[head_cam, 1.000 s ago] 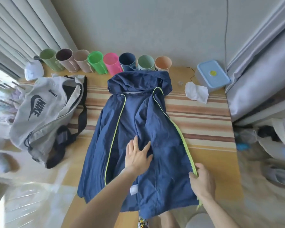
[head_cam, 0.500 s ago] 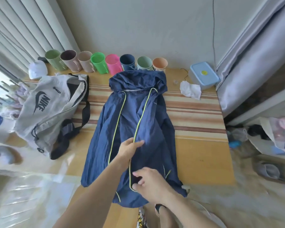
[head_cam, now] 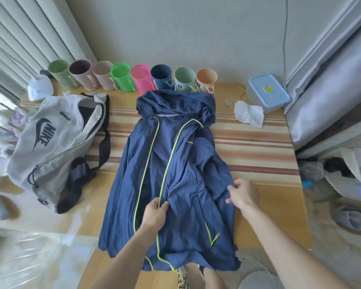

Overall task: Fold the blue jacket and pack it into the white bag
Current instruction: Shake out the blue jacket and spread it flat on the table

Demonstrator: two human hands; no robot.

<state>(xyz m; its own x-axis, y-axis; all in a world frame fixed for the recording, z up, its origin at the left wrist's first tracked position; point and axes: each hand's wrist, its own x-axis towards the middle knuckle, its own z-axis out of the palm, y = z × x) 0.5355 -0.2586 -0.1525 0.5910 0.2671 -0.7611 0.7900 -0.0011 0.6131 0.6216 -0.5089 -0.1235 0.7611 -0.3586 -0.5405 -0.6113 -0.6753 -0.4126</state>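
Observation:
The blue jacket (head_cam: 181, 174) with neon-yellow zipper trim lies front up on the wooden table (head_cam: 263, 217), hood toward the wall. Both front panels meet near the middle. My left hand (head_cam: 154, 213) pinches the fabric at the yellow zipper edge low on the front. My right hand (head_cam: 243, 193) grips the jacket's right side edge, where the fabric bunches. The white bag (head_cam: 52, 142), with a dark logo and black straps, lies to the left of the jacket with its top opening toward the wall.
A row of several coloured mugs (head_cam: 141, 80) lines the wall behind the hood. A blue-lidded container (head_cam: 267, 92) and crumpled white tissue (head_cam: 249, 113) sit at the back right. A striped mat (head_cam: 254, 140) lies under the jacket. Clutter fills the floor on the right.
The right front panel has been folded over to the middle. My right hand moved from the lower zipper edge out to the jacket's right side. My left hand stays on the zipper edge.

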